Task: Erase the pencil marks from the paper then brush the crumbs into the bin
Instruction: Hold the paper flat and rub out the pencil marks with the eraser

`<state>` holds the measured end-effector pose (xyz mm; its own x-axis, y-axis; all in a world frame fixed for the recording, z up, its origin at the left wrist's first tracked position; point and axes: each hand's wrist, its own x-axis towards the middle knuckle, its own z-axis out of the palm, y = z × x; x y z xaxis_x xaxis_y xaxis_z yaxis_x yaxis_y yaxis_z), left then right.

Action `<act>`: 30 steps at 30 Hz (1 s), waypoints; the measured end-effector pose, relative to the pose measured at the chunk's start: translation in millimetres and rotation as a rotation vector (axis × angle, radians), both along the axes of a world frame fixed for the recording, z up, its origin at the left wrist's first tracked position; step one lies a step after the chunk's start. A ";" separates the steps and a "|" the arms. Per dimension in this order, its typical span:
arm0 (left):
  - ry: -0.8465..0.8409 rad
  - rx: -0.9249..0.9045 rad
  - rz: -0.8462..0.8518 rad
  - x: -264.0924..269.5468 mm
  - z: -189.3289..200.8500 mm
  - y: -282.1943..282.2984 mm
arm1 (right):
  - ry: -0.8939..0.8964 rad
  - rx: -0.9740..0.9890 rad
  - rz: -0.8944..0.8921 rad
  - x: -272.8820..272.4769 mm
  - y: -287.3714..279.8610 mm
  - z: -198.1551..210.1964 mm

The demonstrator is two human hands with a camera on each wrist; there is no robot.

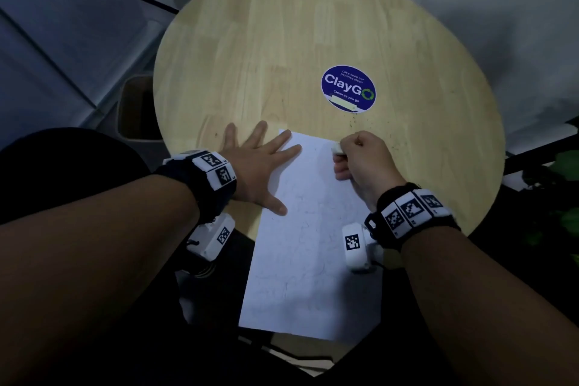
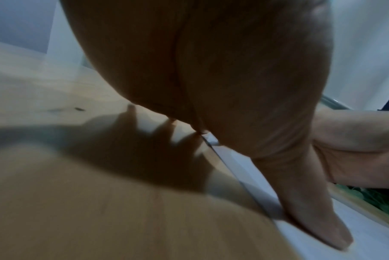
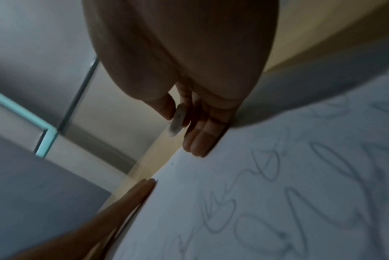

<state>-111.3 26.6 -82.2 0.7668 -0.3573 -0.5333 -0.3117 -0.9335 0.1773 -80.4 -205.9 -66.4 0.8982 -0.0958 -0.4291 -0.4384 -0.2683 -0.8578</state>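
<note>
Nearest the person, the white paper (image 1: 308,260) lies on the round wooden table (image 1: 282,41) with its near end hanging over the table's edge toward the body; faint looping pencil marks (image 3: 278,202) cover the sheet, clearest in the right wrist view. On the paper's left edge, the left hand (image 1: 255,171) lies flat with fingers straight and spread, holding nothing; its thumb (image 2: 318,223) presses down on the sheet, two fingertips reach the far left corner, and the other fingers rest on bare wood beside it. Across the sheet from that hand, at the far right corner, the right hand (image 1: 365,160) is curled into a fist-like grip, pinching a small white eraser (image 1: 337,148) between thumb and fingers. In the right wrist view the eraser (image 3: 176,121) shows a greyed, dirty edge and pokes out beyond the fingertips (image 3: 197,146), which touch the paper near its far edge; whether the eraser itself touches the sheet cannot be told. Just beyond the gripping hand, dark crumbs (image 1: 355,122) are scattered on the wood, some trailing off to its right. A little farther past the crumbs sits a round blue sticker (image 1: 348,88) reading "ClayGo". Well to the left of both hands, off the table's edge and lower down, stands a brown open-topped bin (image 1: 138,106). Green leaves (image 1: 567,166) show at the far right, beyond the table's rim.
</note>
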 end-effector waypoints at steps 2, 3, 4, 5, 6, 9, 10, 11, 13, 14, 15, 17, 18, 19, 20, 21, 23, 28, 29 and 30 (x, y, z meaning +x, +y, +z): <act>0.011 -0.028 0.004 -1.3 -2.6 0.0 | -0.011 -0.132 0.176 -8.8 8.9 6.3; 0.008 -0.037 0.006 -1.9 -4.1 0.1 | -0.004 -0.167 0.277 -13.9 15.5 10.2; 0.000 -0.042 0.008 -2.5 -5.7 0.3 | 0.008 -0.189 0.377 -18.6 22.5 14.2; -0.009 -0.044 0.011 -3.0 -7.0 0.0 | 0.011 -0.222 0.464 -21.4 28.2 16.5; -0.015 -0.048 0.015 -3.2 -8.2 -0.2 | -0.005 -0.270 0.521 -22.5 33.1 17.4; -0.003 -0.057 0.027 -2.9 -10.2 -0.4 | -0.120 -0.442 0.527 -15.1 39.5 12.8; 0.002 -0.060 0.032 -2.6 -10.6 -0.3 | -0.145 -0.468 0.509 -12.3 40.5 13.1; 0.003 -0.066 0.036 -2.4 -10.8 0.0 | -0.152 -0.482 0.520 -11.0 41.8 14.1; 0.002 -0.083 0.037 -2.3 -11.0 0.8 | -0.121 -0.502 0.665 -13.0 46.4 17.4; 0.006 -0.088 0.033 -2.2 -10.8 1.2 | -0.091 -0.512 0.764 -15.3 49.7 19.3; 0.009 -0.089 0.029 -1.7 -11.1 1.2 | -0.066 -0.521 0.839 -17.8 52.2 20.8; 0.011 -0.087 0.024 -1.1 -10.8 1.2 | -0.086 -0.537 0.823 -17.3 52.7 19.5; 0.012 -0.085 0.023 -1.2 -10.4 1.1 | -0.128 -0.548 0.745 -15.3 51.6 17.0; 0.014 -0.081 0.023 -1.4 -10.1 1.1 | -0.180 -0.572 0.665 -13.8 50.1 14.7; 0.017 -0.081 0.024 -1.5 -9.8 0.9 | -0.216 -0.590 0.625 -13.1 49.8 14.8; 0.021 -0.086 0.026 -1.5 -9.4 0.8 | -0.226 -0.593 0.649 -13.4 50.4 15.2; 0.031 -0.086 0.026 -0.7 -8.5 0.2 | -0.163 -0.584 0.832 -16.6 54.9 17.9; 0.036 -0.067 0.019 -0.6 -8.5 -0.4 | -0.132 -0.566 0.737 -13.3 54.7 19.2; 0.035 -0.074 0.021 -0.9 -8.7 -0.1 | -0.163 -0.566 0.677 -12.6 53.9 19.3; 0.035 -0.079 0.022 -0.8 -8.6 0.2 | -0.169 -0.564 0.669 -12.8 54.0 20.0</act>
